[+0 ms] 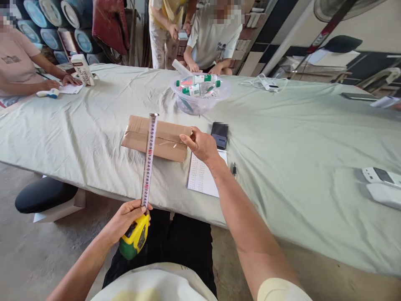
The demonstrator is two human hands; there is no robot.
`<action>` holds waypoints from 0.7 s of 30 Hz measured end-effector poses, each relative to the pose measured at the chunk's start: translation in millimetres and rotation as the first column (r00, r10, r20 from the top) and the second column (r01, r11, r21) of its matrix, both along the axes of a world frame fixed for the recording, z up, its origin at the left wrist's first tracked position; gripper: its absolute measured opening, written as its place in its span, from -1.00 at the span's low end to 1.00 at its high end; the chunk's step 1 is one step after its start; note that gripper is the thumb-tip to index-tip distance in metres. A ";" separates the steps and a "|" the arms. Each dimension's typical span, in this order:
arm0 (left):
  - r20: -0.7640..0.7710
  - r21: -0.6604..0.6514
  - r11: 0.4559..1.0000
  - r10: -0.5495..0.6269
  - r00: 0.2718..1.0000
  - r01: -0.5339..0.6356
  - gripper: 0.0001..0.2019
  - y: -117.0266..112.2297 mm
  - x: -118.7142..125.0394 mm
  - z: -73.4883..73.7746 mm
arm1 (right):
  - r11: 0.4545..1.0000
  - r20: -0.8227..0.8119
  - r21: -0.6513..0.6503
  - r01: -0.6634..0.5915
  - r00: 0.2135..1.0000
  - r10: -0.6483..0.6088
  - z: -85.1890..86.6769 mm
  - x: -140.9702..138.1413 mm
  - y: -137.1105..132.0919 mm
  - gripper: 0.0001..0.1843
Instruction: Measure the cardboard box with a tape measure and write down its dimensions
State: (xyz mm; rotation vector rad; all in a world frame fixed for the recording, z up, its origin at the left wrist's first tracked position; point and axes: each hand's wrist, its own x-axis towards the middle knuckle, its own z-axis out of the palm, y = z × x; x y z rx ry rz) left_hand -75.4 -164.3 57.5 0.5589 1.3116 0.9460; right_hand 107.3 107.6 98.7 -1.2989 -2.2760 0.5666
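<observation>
My left hand (131, 213) grips a yellow and green tape measure (135, 237) in front of my lap, below the table edge. Its white blade (148, 167) is pulled out and runs away from me across a flat cardboard box (159, 140), with the metal hook just past the box's far edge. My right hand (202, 144) holds the right end of that box, thumb on top; the other fingers are partly hidden. A sheet of paper with written columns (200, 175) lies beneath my right wrist, with a black phone (219, 135) and a pen (234, 169) beside it.
A clear plastic basin (191, 104) with bottles stands mid-table on the pale cloth (297, 146). Other people sit or stand at the far side and left. White devices (384, 184) lie at right; a black stool (46, 194) is below left.
</observation>
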 end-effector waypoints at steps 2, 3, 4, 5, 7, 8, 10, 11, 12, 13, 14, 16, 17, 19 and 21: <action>0.005 0.042 0.999 0.010 1.000 -0.011 -0.64 7.9 -5.4 4.1 | 0.997 0.026 0.079 0.025 0.999 -0.027 2.7 -4.4 -5.6 -0.36; 0.005 0.061 0.998 0.022 1.000 -0.022 -0.65 13.9 -7.1 6.0 | 0.994 0.029 0.112 0.019 0.999 -0.023 3.2 -5.8 -11.0 -0.35; 0.005 0.080 0.996 0.037 0.999 -0.037 -0.66 20.7 -8.0 7.8 | 0.990 0.026 0.140 0.000 1.000 -0.003 2.7 -6.0 -17.7 -0.34; 0.004 0.098 0.994 0.053 0.999 -0.053 -0.67 27.7 -8.2 9.6 | 0.986 0.015 0.164 -0.030 1.000 0.027 1.1 -4.5 -25.1 -0.32; 0.004 0.126 0.988 0.089 0.996 -0.089 -0.67 40.0 -6.7 12.5 | 0.977 -0.034 0.194 -0.087 0.995 0.095 -6.4 5.7 -38.8 -0.31; 0.005 0.132 0.986 0.102 0.995 -0.102 -0.67 44.5 -5.5 13.5 | 0.976 -0.067 0.197 -0.094 0.992 0.110 -12.2 15.1 -43.5 -0.34; 0.006 0.125 0.987 0.104 0.995 -0.104 -0.67 49.4 -3.2 13.8 | 0.983 -0.120 0.182 -0.026 0.992 0.048 -27.0 42.5 -46.4 -0.44; 0.008 0.113 0.989 0.090 0.996 -0.090 -0.67 50.2 -2.3 13.1 | 0.981 -0.127 0.182 0.060 0.991 -0.037 -35.4 59.7 -45.0 -0.51; 0.009 0.100 0.992 0.073 0.997 -0.073 -0.66 50.2 -1.6 11.9 | 0.970 -0.125 0.194 0.147 0.984 -0.124 -43.9 78.3 -42.5 -0.56; 0.009 0.089 0.994 0.059 0.998 -0.059 -0.65 50.0 -1.2 10.5 | 0.957 -0.096 0.206 0.202 0.978 -0.186 -52.2 97.4 -39.6 -0.57; 0.007 0.079 0.996 0.051 0.999 -0.051 -0.64 50.0 -0.7 8.9 | 0.948 -0.034 0.218 0.233 0.972 -0.231 -60.3 115.9 -37.1 -0.55; 0.000 0.066 0.997 0.045 0.999 -0.045 -0.59 52.1 0.2 6.3 | 0.942 0.159 0.199 0.269 0.940 -0.302 -74.8 148.1 -35.0 -0.50; -0.005 0.063 0.997 0.042 0.999 -0.042 -0.56 54.7 0.7 5.7 | 0.942 0.246 0.181 0.284 0.914 -0.322 -81.3 160.5 -35.6 -0.48; -0.010 0.065 0.997 0.034 0.999 -0.033 -0.52 63.6 1.6 6.1 | 0.947 0.358 0.161 0.278 0.878 -0.318 -92.6 177.9 -38.3 -0.46; -0.013 0.078 0.996 0.035 0.999 -0.034 -0.49 76.8 1.3 8.3 | 0.955 0.396 0.175 0.237 0.871 -0.289 -101.3 187.5 -40.3 -0.46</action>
